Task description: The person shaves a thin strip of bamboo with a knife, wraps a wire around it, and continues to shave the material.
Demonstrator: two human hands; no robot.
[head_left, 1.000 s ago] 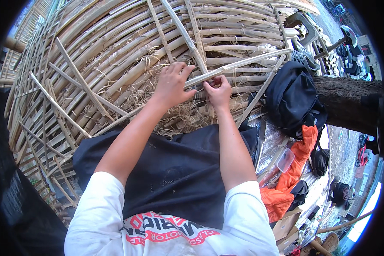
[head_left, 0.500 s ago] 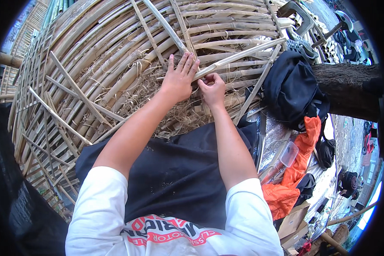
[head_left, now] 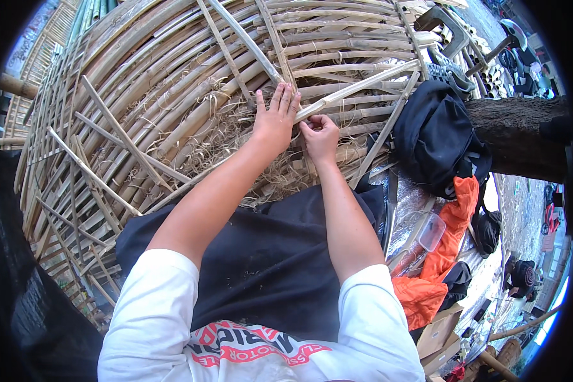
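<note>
My left hand [head_left: 275, 124] lies flat over the crossing of several split bamboo strips, its fingers stretched out and pointing away from me. Close on its right, my right hand [head_left: 321, 135] is closed in a pinch, with thumb and index finger just below a pale bamboo strip [head_left: 356, 88] that slants up to the right. What the pinch holds is too small to make out. Another light strip [head_left: 248, 46] comes down from the top to my left fingertips. Below the hands, curly bamboo shavings [head_left: 270, 181] lie over a large bundle of bamboo slats [head_left: 165, 95].
Dark cloth [head_left: 261, 254] covers my lap. Loose strips [head_left: 118, 130] cross on the left. To the right are a black bag [head_left: 430, 137], orange cloth [head_left: 457, 204], a clear plastic container [head_left: 431, 232] and a thick log [head_left: 519, 137]. A metal clamp [head_left: 455, 35] stands at the upper right.
The view has shifted slightly. My left hand is a little further right and nearer to me, still flat on the strips. The right hand keeps its pinch in about the same place.
</note>
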